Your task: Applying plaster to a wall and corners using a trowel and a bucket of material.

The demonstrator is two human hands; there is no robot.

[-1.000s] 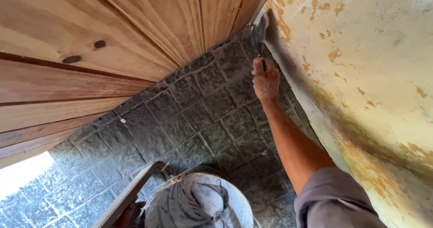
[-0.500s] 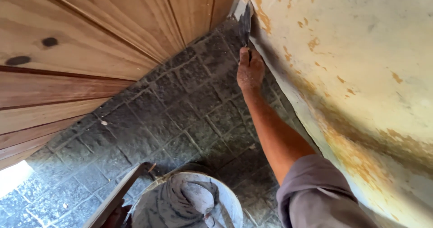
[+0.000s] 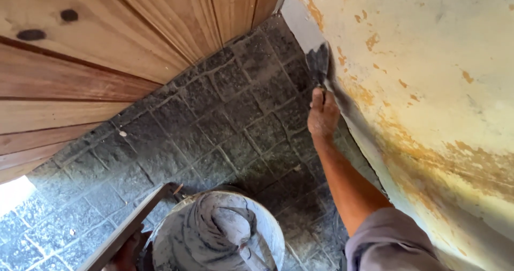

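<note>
My right hand [image 3: 323,113] is stretched out to the base of a yellowed, stained wall [image 3: 428,89] and grips a putty knife [image 3: 318,63]. Its dark, paste-smeared blade lies flat against the wall's lower edge, where a grey strip of fresh paste runs. Below me stands a white bucket [image 3: 214,233] smeared with grey-white putty. At the bottom left edge my left hand [image 3: 126,256] is only partly in view, closed around a long flat board [image 3: 136,223] that leans beside the bucket.
A wooden plank door [image 3: 107,46] fills the upper left and meets the wall in a corner. The floor is dark grey stone paving [image 3: 225,121]. Bright daylight shows at the far left edge [image 3: 10,193].
My right hand has drawn the putty knife along the wall's base, away from the door corner and toward me. The view has shifted down, so more of the bucket shows.
</note>
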